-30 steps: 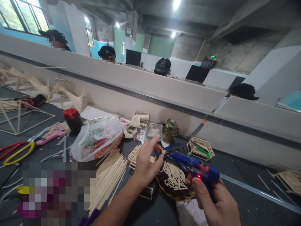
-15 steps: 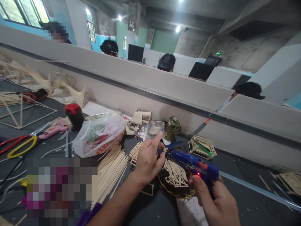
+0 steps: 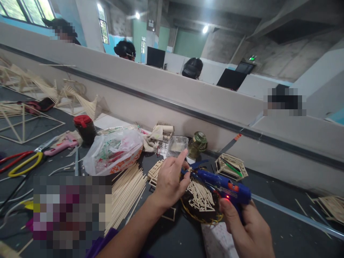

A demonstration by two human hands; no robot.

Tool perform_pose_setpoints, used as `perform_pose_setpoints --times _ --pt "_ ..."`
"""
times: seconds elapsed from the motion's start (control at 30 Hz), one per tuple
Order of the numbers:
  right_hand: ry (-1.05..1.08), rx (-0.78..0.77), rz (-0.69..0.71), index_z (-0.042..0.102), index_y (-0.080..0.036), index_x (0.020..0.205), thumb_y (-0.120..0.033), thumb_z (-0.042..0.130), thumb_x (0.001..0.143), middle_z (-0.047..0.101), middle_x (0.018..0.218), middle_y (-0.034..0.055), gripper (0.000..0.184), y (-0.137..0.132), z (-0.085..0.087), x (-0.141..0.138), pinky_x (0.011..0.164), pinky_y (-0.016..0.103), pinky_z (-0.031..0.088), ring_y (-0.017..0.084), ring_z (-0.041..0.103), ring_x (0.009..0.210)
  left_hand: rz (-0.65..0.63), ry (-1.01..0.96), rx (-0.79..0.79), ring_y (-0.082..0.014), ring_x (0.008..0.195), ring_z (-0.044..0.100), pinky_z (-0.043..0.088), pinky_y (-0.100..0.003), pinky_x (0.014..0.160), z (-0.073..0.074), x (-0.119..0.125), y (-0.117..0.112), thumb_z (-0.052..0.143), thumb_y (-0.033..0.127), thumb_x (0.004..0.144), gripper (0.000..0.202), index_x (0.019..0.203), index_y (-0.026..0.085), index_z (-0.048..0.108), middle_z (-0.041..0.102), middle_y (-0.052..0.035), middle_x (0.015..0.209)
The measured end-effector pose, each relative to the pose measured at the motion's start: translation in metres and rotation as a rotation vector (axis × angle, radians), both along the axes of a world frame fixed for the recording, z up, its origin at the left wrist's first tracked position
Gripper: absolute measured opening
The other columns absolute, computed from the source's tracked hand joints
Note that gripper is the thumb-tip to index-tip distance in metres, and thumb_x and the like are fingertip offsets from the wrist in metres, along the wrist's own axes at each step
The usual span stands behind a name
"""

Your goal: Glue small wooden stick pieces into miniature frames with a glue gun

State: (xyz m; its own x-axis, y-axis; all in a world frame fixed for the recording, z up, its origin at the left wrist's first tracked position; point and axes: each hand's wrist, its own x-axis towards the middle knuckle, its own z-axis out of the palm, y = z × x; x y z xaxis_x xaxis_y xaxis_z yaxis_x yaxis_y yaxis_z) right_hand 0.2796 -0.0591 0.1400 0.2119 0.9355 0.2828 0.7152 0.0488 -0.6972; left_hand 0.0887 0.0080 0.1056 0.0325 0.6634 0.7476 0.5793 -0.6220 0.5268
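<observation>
My right hand (image 3: 248,229) grips a blue glue gun (image 3: 223,187) with its red light on, nozzle pointing left. My left hand (image 3: 171,181) meets the nozzle tip, thumb and middle fingers pinched on a tiny pale piece I cannot make out, index finger raised. Below both hands lies a dark round tray (image 3: 200,211) with a yellow rim, holding short cut sticks.
A bundle of long bamboo sticks (image 3: 126,195) lies left of my arm. Beyond it sit a plastic bag (image 3: 114,152), a red-lidded jar (image 3: 84,129), scissors (image 3: 20,161), a clear cup (image 3: 176,146), and small stick frames (image 3: 231,166). A partition wall (image 3: 172,104) runs behind; other people sit beyond it.
The camera has tilted slightly downward. Both hands stay together at the glue gun's nozzle, barely shifting.
</observation>
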Motion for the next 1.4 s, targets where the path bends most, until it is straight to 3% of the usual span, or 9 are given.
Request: perform_pose_setpoints --times 0.4,0.8,0.97,1.17,1.4 --pt "0.005 0.003 -0.008 0.066 -0.018 0.089 -0.056 0.054 0.081 0.066 0.067 0.0051 0.041 -0.0007 0.001 -0.0004 0.045 0.026 0.045 0.02 0.061 0.058 -0.024 -0.014 0.027 -0.0208 0.086 0.056 0.043 -0.04 0.084 0.0 -0.001 0.0005 0.055 0.012 0.081 0.076 0.147 0.022 0.019 0.065 -0.0041 0.092" --pt "0.025 -0.028 0.013 0.067 -0.016 0.093 -0.056 0.054 0.082 0.065 0.063 0.0035 0.043 -0.0016 0.0009 -0.0008 0.042 0.024 0.044 0.015 0.054 0.046 -0.001 -0.024 -0.002 -0.0195 0.087 0.055 0.043 -0.037 0.084 0.0003 -0.0012 -0.0004 0.056 0.012 0.082 0.073 0.146 0.021 0.022 0.065 -0.0039 0.095" --pt "0.016 -0.021 -0.004 0.068 -0.016 0.096 -0.057 0.055 0.081 0.066 0.066 0.0054 0.046 -0.0008 0.0002 0.0004 0.043 0.025 0.044 0.017 0.056 0.05 -0.006 -0.056 -0.014 -0.0193 0.087 0.056 0.043 -0.037 0.085 0.0016 -0.0009 -0.0007 0.056 0.013 0.082 0.072 0.145 0.021 0.023 0.065 -0.0033 0.093" --pt "0.022 0.009 -0.003 0.067 -0.016 0.091 -0.056 0.054 0.082 0.069 0.076 0.0076 0.043 -0.0026 0.0007 0.0002 0.054 0.027 0.049 0.02 0.062 0.064 -0.029 -0.098 -0.034 -0.0189 0.089 0.058 0.044 -0.037 0.086 0.0009 -0.0008 -0.0008 0.057 0.013 0.082 0.072 0.145 0.022 0.024 0.064 -0.0035 0.093" --pt "0.004 0.0 -0.028 0.067 -0.017 0.084 -0.057 0.054 0.08 0.067 0.07 0.0069 0.042 -0.0036 0.0023 0.0018 0.048 0.025 0.045 0.021 0.062 0.063 -0.061 -0.119 -0.038 -0.0188 0.088 0.059 0.045 -0.039 0.086 -0.0009 0.0001 -0.0009 0.057 0.014 0.082 0.072 0.145 0.023 0.023 0.064 -0.0031 0.094"
